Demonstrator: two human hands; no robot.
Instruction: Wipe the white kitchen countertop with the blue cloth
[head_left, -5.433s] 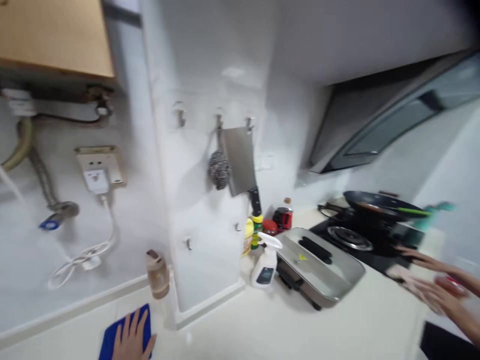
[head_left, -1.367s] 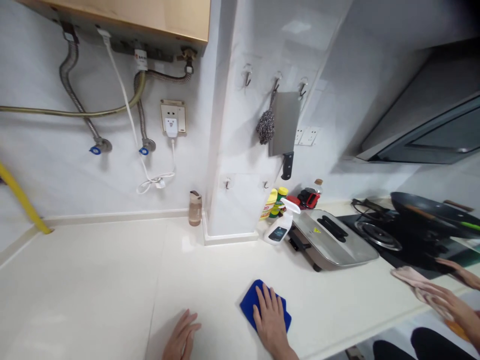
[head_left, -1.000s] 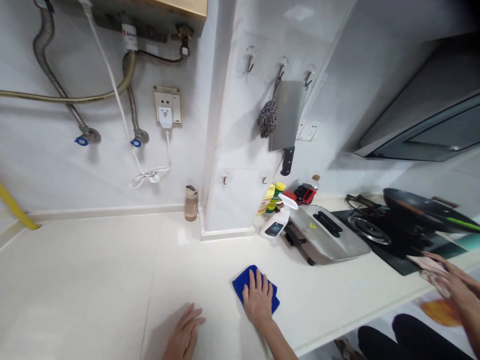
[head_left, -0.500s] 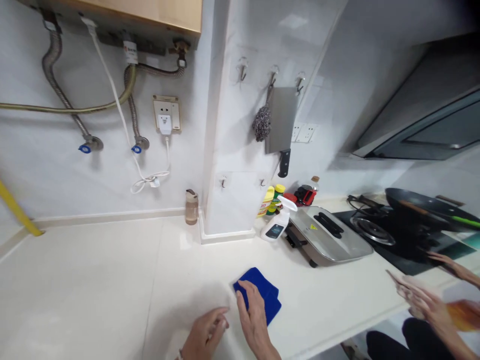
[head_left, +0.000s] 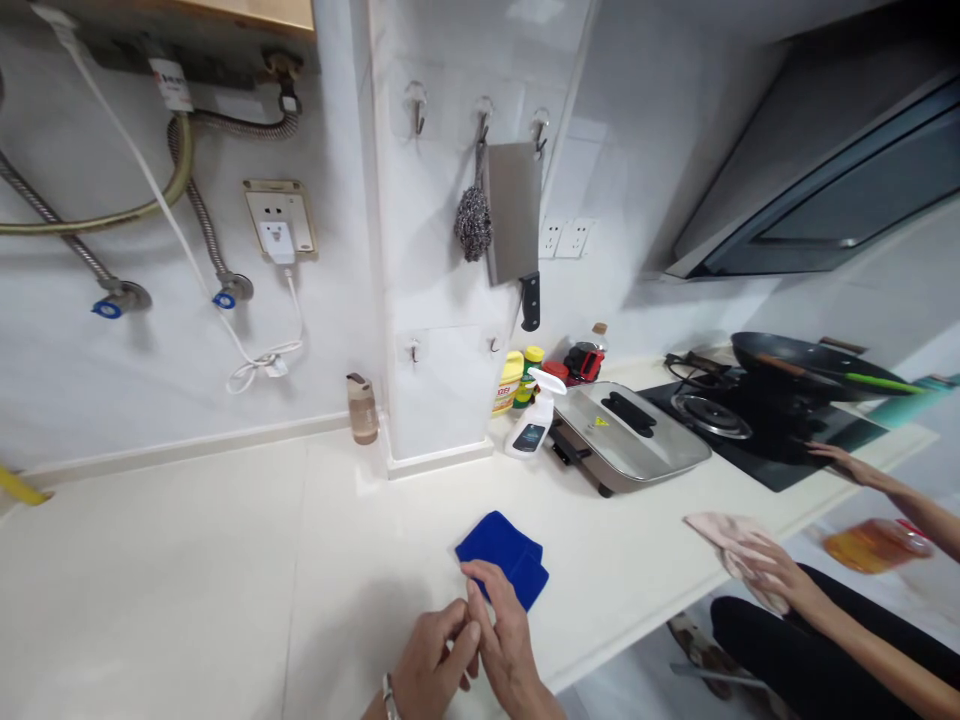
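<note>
**Two hands meet at a blue cloth on the white worktop**

Here, the folded blue microfibre cloth (head_left: pixel 501 557) lies flat on the glossy white worktop (head_left: pixel 187 570), near its front edge. The person's right hand (head_left: pixel 504 640) reaches forward with its fingertips resting on the near edge of the cloth; its grip is loose and holds nothing. The left hand (head_left: pixel 429 665) sits just beside it, fingers curled inward and touching the right hand's fingers; its grip is narrow, and whether it pinches anything cannot be told.

Behind the cloth, against the white tiled pillar (head_left: pixel 442 300), stand a white spray bottle (head_left: pixel 531 430) and a yellow bottle (head_left: pixel 508 384). Just right of them rests a flat stainless-steel electric griddle with a black handle (head_left: pixel 628 447). A steel cleaver with a black handle (head_left: pixel 516 228) and a wire scourer (head_left: pixel 472 222) hang from hooks on the pillar. A small brown bottle (head_left: pixel 363 408) stands at the pillar's left foot.

Farther right, a dark wok (head_left: pixel 795 358) sits on a black gas hob (head_left: pixel 757 430). A co-worker's hand (head_left: pixel 772 568) presses a pale pink rag (head_left: pixel 724 535) onto the worktop edge, well apart from the blue cloth.
</note>
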